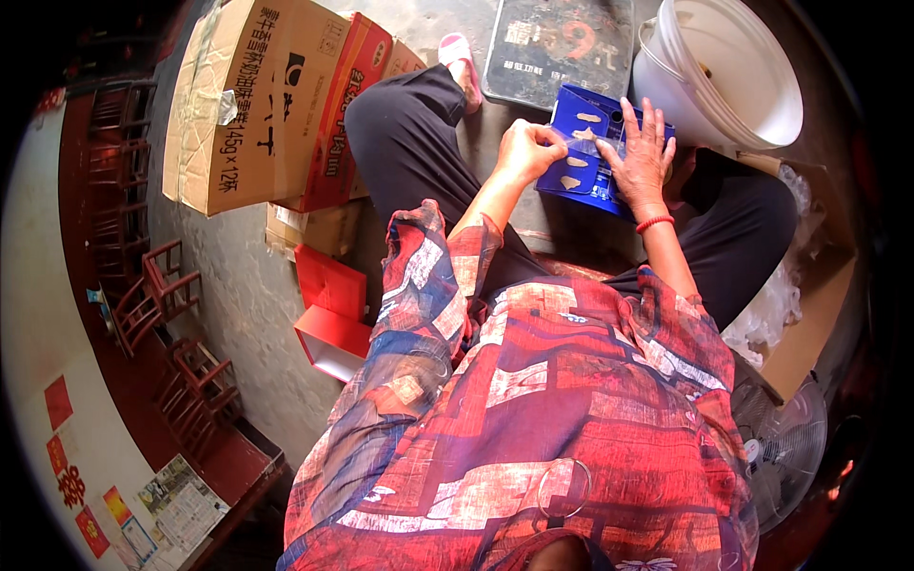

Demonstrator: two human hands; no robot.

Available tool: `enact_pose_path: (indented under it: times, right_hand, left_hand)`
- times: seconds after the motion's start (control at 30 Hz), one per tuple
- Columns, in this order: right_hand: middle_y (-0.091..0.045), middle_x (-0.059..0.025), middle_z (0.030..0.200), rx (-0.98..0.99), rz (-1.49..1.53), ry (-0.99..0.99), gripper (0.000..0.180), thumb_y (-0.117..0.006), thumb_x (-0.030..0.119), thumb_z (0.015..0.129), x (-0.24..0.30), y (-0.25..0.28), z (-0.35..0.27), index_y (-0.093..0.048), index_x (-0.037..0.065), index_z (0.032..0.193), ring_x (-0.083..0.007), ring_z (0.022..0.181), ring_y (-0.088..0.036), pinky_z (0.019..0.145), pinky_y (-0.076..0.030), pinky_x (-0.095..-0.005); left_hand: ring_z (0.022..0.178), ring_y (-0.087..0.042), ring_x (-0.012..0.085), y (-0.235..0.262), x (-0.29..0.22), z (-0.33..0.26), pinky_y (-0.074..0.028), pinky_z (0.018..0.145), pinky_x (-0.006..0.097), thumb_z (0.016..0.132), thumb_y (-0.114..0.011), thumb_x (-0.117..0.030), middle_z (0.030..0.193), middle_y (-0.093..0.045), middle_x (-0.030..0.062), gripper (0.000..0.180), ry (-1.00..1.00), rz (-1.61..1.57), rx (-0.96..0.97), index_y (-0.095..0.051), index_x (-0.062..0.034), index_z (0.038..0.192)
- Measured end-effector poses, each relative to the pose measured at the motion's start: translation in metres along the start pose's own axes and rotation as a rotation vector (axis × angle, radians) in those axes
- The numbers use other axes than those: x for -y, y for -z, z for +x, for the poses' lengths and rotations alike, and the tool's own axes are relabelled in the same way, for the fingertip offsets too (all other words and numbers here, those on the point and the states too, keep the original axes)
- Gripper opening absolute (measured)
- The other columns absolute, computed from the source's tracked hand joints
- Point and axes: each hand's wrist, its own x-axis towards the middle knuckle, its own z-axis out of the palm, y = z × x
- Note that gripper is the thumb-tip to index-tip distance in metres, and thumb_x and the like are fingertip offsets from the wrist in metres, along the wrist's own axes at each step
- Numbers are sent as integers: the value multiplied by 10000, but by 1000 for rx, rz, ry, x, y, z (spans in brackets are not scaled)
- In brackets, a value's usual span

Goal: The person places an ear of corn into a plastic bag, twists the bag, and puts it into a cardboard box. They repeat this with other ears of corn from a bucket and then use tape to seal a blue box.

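A blue flat case [598, 195] with several ragged tan patches lies before me, between my knees. My left hand [526, 152] is closed in a pinch at the case's left side. From its fingertips a thin, clear strip [575, 143] seems to stretch over the patches; its far end is hard to make out. Flat on the right part of the case rests my right hand [640, 162], its fingers spread, with a red bead bracelet [655, 223] at the wrist.
Beyond the case is a dark, worn board [557, 52], with a white bucket [719, 71] to its right. Cardboard boxes [238, 105] and an opened red box [333, 338] stand at left. A carton [809, 333] with clear plastic bags and a fan [790, 443] are at right.
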Motion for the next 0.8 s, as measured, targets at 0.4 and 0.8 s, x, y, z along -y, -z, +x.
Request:
enact_pose_path:
  times: [0.4, 0.8]
  right_hand:
    - [-246, -55, 1456, 38, -2, -2, 718, -612, 488, 764, -3, -6, -2, -321, 272, 1384, -263, 1360, -170, 1058, -85, -564]
    - [-240, -47, 1457, 54, -3, -22, 717, -631, 434, 766, -3, -3, -2, -306, 287, 1388, -261, 1361, -169, 1067, -80, -546]
  left_hand:
    - [710, -575, 197, -2, -21, -8, -370, 734, 335, 625, -655, -135, 762, -590, 4, 59, -452, 512, -367, -624, -86, 613]
    - [715, -581, 203, 10, -19, -1, -378, 703, 347, 656, -643, -114, 757, -591, 3, 63, -661, 630, -430, -601, -90, 617]
